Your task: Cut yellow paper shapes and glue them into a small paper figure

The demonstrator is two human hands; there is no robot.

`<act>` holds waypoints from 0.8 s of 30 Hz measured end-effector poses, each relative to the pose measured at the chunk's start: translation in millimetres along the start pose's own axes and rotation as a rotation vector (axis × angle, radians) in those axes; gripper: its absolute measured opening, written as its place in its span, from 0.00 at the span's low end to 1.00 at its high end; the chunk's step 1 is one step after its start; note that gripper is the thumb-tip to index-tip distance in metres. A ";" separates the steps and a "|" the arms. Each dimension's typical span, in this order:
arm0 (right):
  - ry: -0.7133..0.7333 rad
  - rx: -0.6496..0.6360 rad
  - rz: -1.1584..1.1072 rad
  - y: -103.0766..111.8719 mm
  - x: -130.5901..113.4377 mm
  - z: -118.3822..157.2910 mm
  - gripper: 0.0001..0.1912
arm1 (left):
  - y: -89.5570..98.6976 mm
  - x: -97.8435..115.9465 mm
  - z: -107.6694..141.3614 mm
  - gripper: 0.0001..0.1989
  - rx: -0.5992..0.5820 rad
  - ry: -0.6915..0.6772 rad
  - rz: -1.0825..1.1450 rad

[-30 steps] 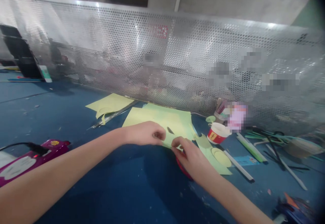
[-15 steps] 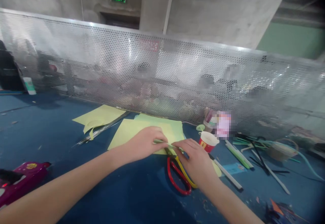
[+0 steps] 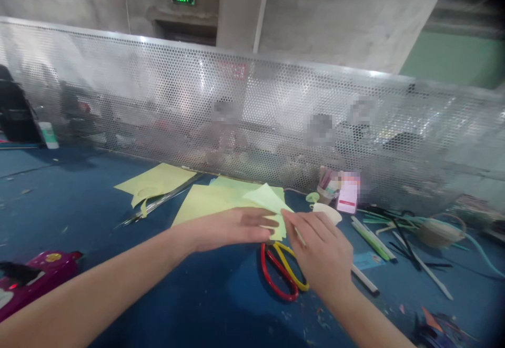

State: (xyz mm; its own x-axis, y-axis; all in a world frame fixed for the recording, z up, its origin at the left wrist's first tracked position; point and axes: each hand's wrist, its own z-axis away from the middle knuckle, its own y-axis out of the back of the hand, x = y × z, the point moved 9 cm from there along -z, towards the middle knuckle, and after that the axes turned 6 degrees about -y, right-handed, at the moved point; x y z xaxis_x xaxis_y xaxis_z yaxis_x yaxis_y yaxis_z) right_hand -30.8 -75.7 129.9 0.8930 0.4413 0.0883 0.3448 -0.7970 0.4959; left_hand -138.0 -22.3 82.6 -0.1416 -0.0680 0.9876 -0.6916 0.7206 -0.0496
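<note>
Between its thumb and fingers my right hand (image 3: 321, 245) pinches a small pale green piece of paper (image 3: 267, 196), tilted up over the sheets. My left hand (image 3: 232, 228) is beside it with fingers stretched out and slightly parted, holding nothing. Larger yellow-green paper sheets (image 3: 205, 201) lie behind both hands. Below the hands rest scissors (image 3: 278, 280) with one red and one yellow handle loop; their blades are hidden. A paper cup (image 3: 327, 212) stands just behind my right hand, partly covered by it.
A purple device with a red light (image 3: 49, 272) sits at the left. Cut paper (image 3: 158, 180) and silvery strips (image 3: 158, 203) lie farther back. To the right are a phone (image 3: 348, 193), markers (image 3: 373, 238), a basket (image 3: 440, 232) and dark strips. A perforated metal screen (image 3: 177, 101) borders the table.
My left hand has let go of the pale green paper and its fingers have straightened. My right hand has turned the paper up, showing its flat face.
</note>
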 end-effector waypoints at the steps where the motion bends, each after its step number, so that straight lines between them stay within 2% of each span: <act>1: 0.033 -0.023 0.006 -2.7 -5.1 2.3 0.12 | -5.5 -0.2 -2.9 0.26 0.043 -0.060 0.007; 2: 0.062 -0.050 0.006 -6.2 -9.9 4.5 0.13 | -4.2 -2.5 -4.8 0.21 0.151 -0.103 0.031; 4: 0.099 -0.101 -0.039 -13.5 -16.5 7.2 0.13 | 4.8 -17.2 -4.3 0.17 0.367 -0.090 0.104; 5: 0.088 -0.128 -0.087 -17.4 -16.1 7.4 0.12 | 10.1 -24.6 -3.4 0.17 0.436 -0.078 0.136; 7: -0.039 -0.205 -0.191 -29.2 -2.8 6.5 0.11 | 23.7 -33.4 -2.3 0.16 0.504 -0.093 0.178; 9: -0.249 -0.357 -0.198 -49.2 21.9 11.8 0.12 | 44.1 -35.3 -0.6 0.15 0.558 -0.146 0.205; 11: -0.397 -0.588 -0.091 -72.2 43.3 28.5 0.15 | 68.8 -39.6 3.8 0.14 0.660 -0.138 0.215; 13: -0.405 -0.789 -0.014 -88.2 50.0 47.3 0.17 | 89.0 -44.9 8.2 0.11 0.757 -0.093 0.222; 14: -0.386 -0.844 -0.007 -92.3 48.8 54.1 0.16 | 96.2 -46.1 9.6 0.10 0.790 -0.082 0.223; 20: -0.377 -0.909 -0.062 -93.9 31.3 62.8 0.09 | 116.7 -45.1 12.5 0.10 0.850 -0.120 0.233; 24: -0.423 -0.918 -0.092 -91.7 37.6 53.6 0.13 | 131.3 -36.6 19.3 0.09 0.906 -0.194 0.267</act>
State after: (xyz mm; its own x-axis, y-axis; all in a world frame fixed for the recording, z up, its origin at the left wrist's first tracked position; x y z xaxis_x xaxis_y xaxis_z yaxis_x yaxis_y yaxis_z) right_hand -13.4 -8.1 41.5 0.9646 0.1611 -0.2086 0.2210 -0.0633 0.9732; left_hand -237.3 61.5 37.1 -0.4319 -0.1500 0.8893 -0.8924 -0.0721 -0.4455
